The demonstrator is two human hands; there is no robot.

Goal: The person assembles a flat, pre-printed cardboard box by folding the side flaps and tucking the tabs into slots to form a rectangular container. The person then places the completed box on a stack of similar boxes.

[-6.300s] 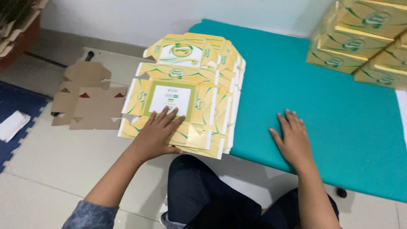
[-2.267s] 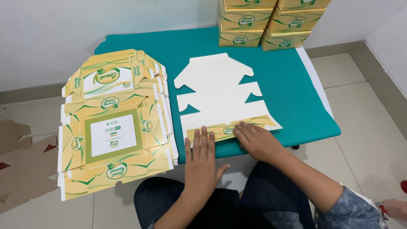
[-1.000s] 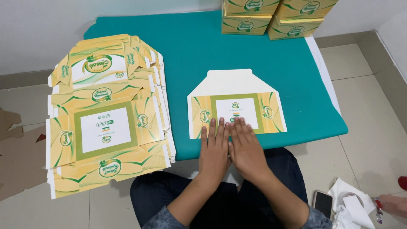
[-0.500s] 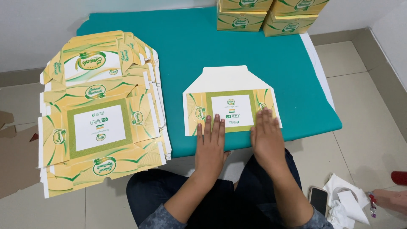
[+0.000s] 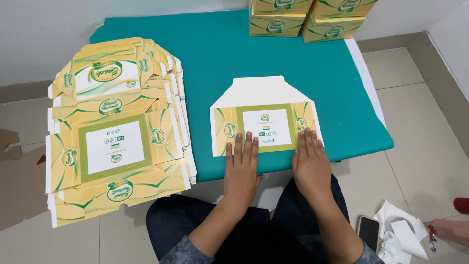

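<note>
1. The folded box sheet (image 5: 266, 122) lies flat near the front edge of the green surface (image 5: 220, 54), printed yellow-and-green panel facing up and a plain white flap pointing away from the person.
2. Half a second ago the two hands sat a little closer over the lower edge; now they have spread slightly wider, and the sheet itself has not shifted on the surface.
3. A second ago both hands were pressed side by side at the middle of the lower edge; since then they have parted toward the two ends.
4. The left hand (image 5: 242, 168) lies palm down, fingers straight and close together, its fingertips on the sheet's lower edge left of centre; it grips nothing.
5. The right hand (image 5: 310, 164) lies the same way, flat and open, fingertips on the lower right corner of the sheet.
6. Both wrists hang past the surface's front edge, above the person's lap.
7. To the left, a tall stack of flat box sheets (image 5: 115, 142) overhangs the surface.
8. At the far edge stand made-up boxes (image 5: 308, 19).
9. On the floor to the right lie a phone (image 5: 369, 232) and crumpled white paper (image 5: 398, 232).
</note>
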